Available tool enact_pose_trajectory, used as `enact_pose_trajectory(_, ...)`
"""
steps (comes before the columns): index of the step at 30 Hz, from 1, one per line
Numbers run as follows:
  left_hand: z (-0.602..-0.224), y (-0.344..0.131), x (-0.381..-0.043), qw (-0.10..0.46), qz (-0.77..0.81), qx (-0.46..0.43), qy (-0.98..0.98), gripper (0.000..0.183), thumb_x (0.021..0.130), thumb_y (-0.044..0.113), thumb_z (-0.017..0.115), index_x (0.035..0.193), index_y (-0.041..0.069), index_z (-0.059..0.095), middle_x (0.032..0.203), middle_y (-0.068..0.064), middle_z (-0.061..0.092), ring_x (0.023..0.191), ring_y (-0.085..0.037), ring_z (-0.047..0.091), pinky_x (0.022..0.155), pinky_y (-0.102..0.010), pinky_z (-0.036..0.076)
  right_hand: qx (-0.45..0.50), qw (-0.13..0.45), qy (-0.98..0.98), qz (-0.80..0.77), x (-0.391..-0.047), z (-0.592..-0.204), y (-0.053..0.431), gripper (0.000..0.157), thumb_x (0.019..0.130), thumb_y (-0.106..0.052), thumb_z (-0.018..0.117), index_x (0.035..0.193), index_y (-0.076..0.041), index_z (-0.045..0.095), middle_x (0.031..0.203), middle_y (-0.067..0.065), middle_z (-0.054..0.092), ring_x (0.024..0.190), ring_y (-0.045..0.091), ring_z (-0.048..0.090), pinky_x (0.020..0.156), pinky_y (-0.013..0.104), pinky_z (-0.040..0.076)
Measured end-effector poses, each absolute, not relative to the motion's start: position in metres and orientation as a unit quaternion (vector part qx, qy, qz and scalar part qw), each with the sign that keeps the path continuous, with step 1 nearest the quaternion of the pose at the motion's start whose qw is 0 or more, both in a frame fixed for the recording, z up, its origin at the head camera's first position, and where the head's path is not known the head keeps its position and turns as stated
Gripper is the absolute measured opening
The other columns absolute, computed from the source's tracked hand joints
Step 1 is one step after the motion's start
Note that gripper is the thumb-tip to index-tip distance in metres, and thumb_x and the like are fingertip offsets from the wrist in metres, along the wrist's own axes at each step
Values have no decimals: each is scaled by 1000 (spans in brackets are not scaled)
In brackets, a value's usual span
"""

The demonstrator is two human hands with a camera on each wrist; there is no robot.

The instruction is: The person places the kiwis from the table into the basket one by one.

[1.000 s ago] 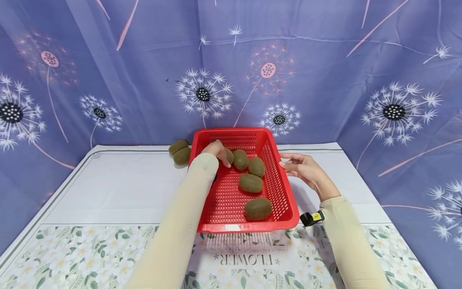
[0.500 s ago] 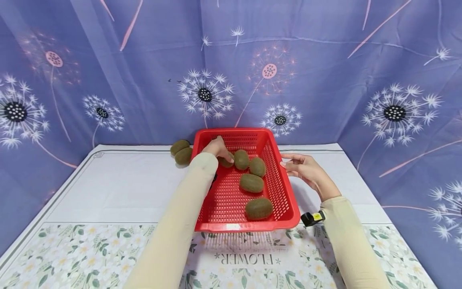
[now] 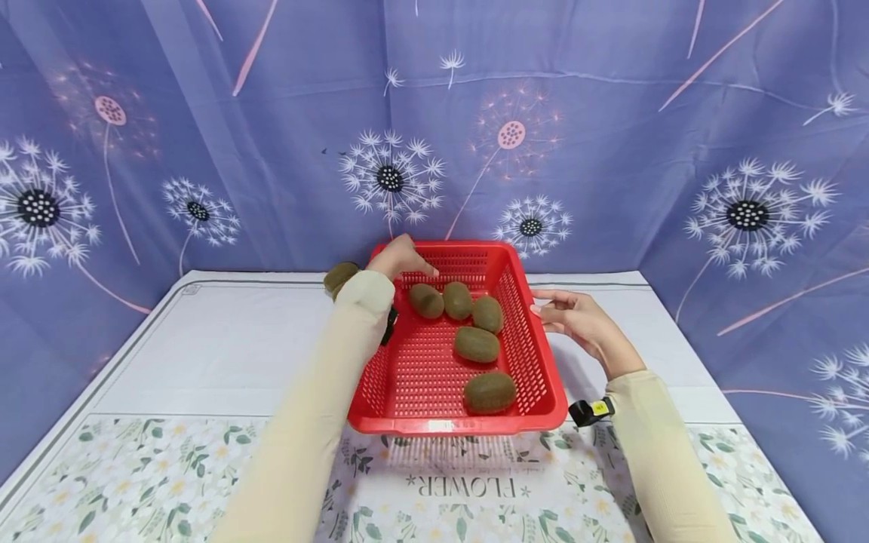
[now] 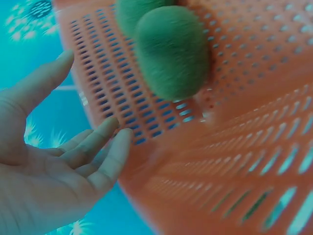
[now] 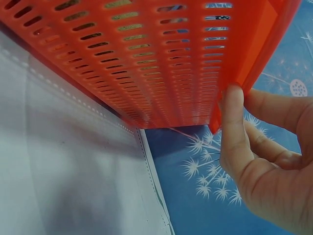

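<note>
A red plastic basket (image 3: 422, 424) stands in the middle of the table with several brown kiwifruit (image 3: 475, 344) on its slotted floor. The back-left kiwifruit (image 3: 426, 300) lies just in front of my left hand (image 3: 399, 259). That hand hovers over the basket's back-left corner, holding nothing; in the left wrist view its fingers are spread and apart from the fruit. On the right side, my right hand (image 3: 577, 320) pinches the basket's rim between thumb and fingers, as the right wrist view shows.
Outside the basket's back-left corner lies another kiwifruit (image 3: 339, 277), partly hidden behind my left wrist. A white table cover with a floral front strip (image 3: 163, 475) lies under everything. A blue dandelion-print curtain (image 3: 285, 136) hangs behind and at both sides.
My left hand has let go of a kiwifruit in the basket's back left and drawn back up and left, toward the corner. My right hand has stayed at the rim.
</note>
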State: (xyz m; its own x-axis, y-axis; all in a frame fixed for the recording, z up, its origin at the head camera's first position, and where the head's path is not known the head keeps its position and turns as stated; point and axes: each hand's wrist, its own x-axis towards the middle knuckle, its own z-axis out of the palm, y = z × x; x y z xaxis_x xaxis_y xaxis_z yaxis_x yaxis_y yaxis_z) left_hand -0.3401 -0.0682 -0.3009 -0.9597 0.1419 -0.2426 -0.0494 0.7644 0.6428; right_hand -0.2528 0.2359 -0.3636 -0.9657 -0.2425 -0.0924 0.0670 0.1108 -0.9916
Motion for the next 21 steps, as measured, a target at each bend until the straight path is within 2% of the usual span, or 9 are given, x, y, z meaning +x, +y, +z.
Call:
enact_pose_trajectory(9, -284, -102, -348, 96, 459, -13, 883, 67, 86, 17, 73, 140, 0, 38, 143, -17, 38, 120, -33, 51, 93, -40, 49, -56, 119, 738, -662, -254, -365, 238, 53, 94, -4, 60, 140, 12, 38, 85, -2, 62, 78, 9, 65, 76, 26, 55)
enact_pose_trajectory(12, -284, -118, -348, 77, 467, -33, 880, 63, 87, 17, 71, 140, 2, 41, 141, -18, 41, 117, -32, 52, 93, -40, 49, -54, 118, 738, -662, -255, -365, 238, 53, 94, -5, 60, 140, 12, 39, 85, -2, 63, 77, 9, 65, 76, 26, 55)
enact_pose_trajectory(17, -298, -143, -343, 38, 481, -45, 875, 57, 87, 13, 69, 136, -4, 45, 135, -22, 47, 111, -29, 53, 94, -43, 48, -57, 122, 730, -670, -254, -366, 239, 55, 94, -5, 59, 140, 13, 36, 92, -5, 67, 80, 8, 67, 77, 26, 55)
enact_pose_trajectory(21, -314, -160, -339, 9, 476, -40, 878, 54, 85, 10, 69, 131, -8, 48, 122, -24, 56, 98, -25, 55, 83, -33, 49, -57, 124, 725, -675, -253, -364, 238, 56, 93, -3, 60, 140, 15, 34, 92, -4, 68, 81, 8, 66, 76, 25, 55)
